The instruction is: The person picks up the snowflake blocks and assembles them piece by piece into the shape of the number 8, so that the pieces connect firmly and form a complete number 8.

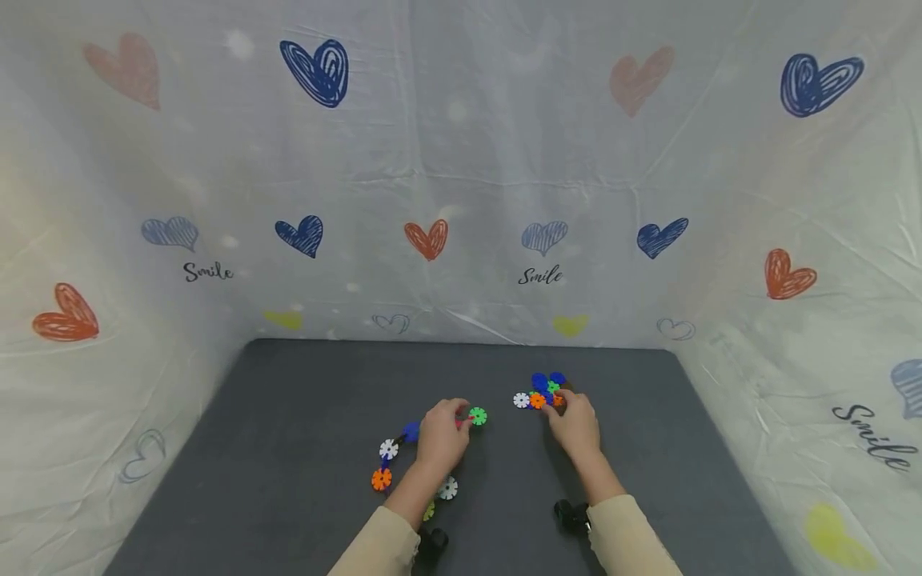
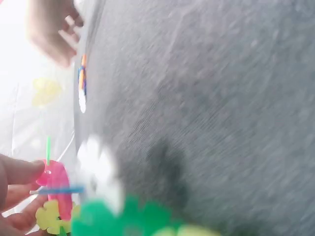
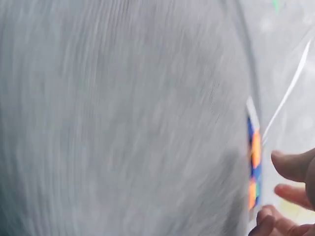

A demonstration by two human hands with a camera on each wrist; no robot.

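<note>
My left hand pinches a pink notched plastic disc between thumb and fingers. This disc belongs to a linked chain of interlocking discs, with a green disc at its upper right. Round the chain's left side come a blue disc, a white disc and an orange disc; my forearm hides part of it. My right hand hovers over a small pile of loose discs, thumb and fingers apart with nothing seen between them. A white disc and an orange disc lie there.
The discs are on a dark grey table. Behind and beside it hangs a pale curtain printed with hearts. Black wrist devices sit by both sleeves.
</note>
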